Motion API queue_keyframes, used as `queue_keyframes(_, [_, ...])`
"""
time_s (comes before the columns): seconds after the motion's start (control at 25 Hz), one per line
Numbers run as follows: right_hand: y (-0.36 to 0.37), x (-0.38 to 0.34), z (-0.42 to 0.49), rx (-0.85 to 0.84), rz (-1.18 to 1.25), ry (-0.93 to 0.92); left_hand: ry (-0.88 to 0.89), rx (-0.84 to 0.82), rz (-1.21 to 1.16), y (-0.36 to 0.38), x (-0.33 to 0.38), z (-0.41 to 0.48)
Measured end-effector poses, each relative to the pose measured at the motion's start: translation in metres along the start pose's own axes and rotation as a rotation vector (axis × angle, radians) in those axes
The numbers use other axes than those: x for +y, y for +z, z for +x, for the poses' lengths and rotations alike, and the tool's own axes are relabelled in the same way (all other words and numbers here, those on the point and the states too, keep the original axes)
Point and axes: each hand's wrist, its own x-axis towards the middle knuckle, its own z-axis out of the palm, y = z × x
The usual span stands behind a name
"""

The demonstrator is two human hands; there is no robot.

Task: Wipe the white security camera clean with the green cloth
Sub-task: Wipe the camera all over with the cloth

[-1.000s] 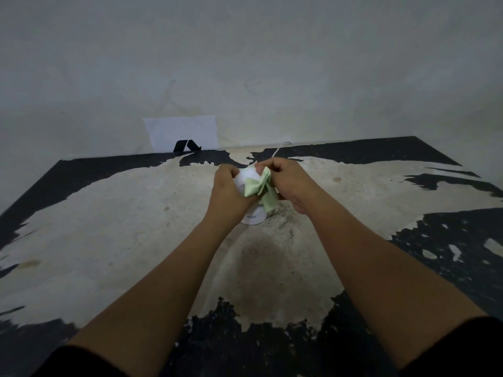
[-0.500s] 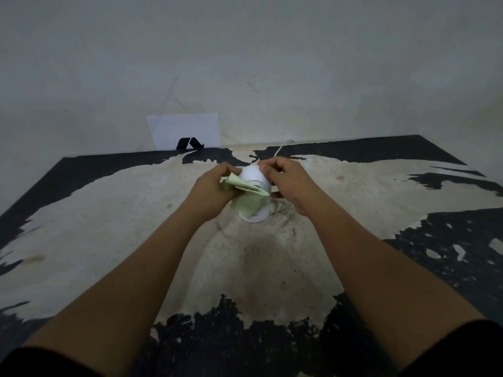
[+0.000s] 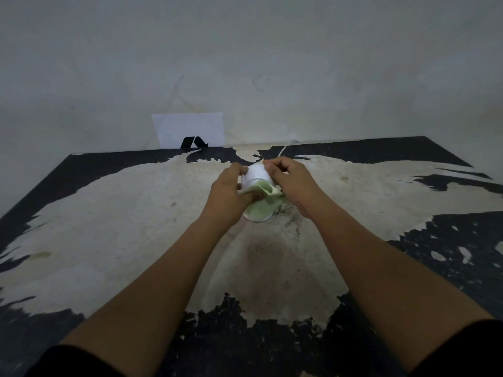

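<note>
Nearest the viewer, two bare forearms in dark sleeves reach forward over the worn tabletop, a pale surface with its black coating flaked away in large patches. They meet near the middle of it at the small white plastic security camera, a rounded head on a round flat base that stands on the tabletop.

The left hand closes around the thin, pale green cloth, its fingers curled against the left side of the camera's head and its thumb pinching the fabric low against the body. The cloth folds across the front beneath the head and hangs limp over the base, covering most of it. The right hand has its fingers curled together on the right and back of the head, clamped there to steady it.

The camera looks light and stiff with a smooth, likely slippery shell, so it probably tips or slides easily; holding the head from both sides, or pinning the base, seems the safest hold. The cloth is soft and bunches readily, so it wants gathering into a pad.

Beyond the hands a thin white cable runs from the camera toward the tabletop's far edge, and tugging it is a risk. Farther still a white sheet of paper with a black mark leans against the grey wall.
</note>
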Motion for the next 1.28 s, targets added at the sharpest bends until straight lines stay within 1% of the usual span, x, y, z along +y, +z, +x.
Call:
queue_keyframes(0.16, [0.001,0.005,0.001,-0.021,0.012,0.011,0.05,-0.058,0.013,-0.016,-0.006,0.003])
queue_keyframes(0.24, [0.001,0.004,0.001,-0.014,0.01,0.007,0.063,-0.04,0.014,-0.011,-0.006,0.001])
queue_keyframes(0.36, [0.0,0.002,-0.001,-0.002,-0.015,-0.011,0.036,0.011,0.012,0.001,-0.006,-0.001])
queue_keyframes(0.56, [0.0,0.002,-0.002,-0.01,-0.01,0.001,-0.003,0.042,-0.089,0.003,-0.005,0.006])
queue_keyframes(0.68, [0.0,0.001,-0.002,-0.024,0.023,0.03,-0.044,0.002,-0.194,-0.005,-0.014,0.006])
queue_keyframes(0.8, [0.0,0.002,-0.001,-0.021,-0.004,0.031,-0.005,-0.038,-0.148,-0.012,-0.025,0.003])
queue_keyframes(0.92, [0.001,0.002,-0.002,-0.029,-0.004,0.031,0.068,-0.023,-0.031,-0.009,-0.029,-0.001])
queue_keyframes(1.0, [0.0,0.002,-0.002,-0.026,-0.005,0.03,0.061,0.004,-0.024,-0.004,-0.024,-0.002])
queue_keyframes(1.16, [0.001,0.001,-0.003,-0.015,-0.006,0.042,0.01,0.033,-0.099,0.008,-0.006,-0.004])
queue_keyframes(1.28, [0.001,0.002,-0.004,-0.002,-0.019,0.019,-0.031,0.081,-0.011,0.018,0.002,-0.001])
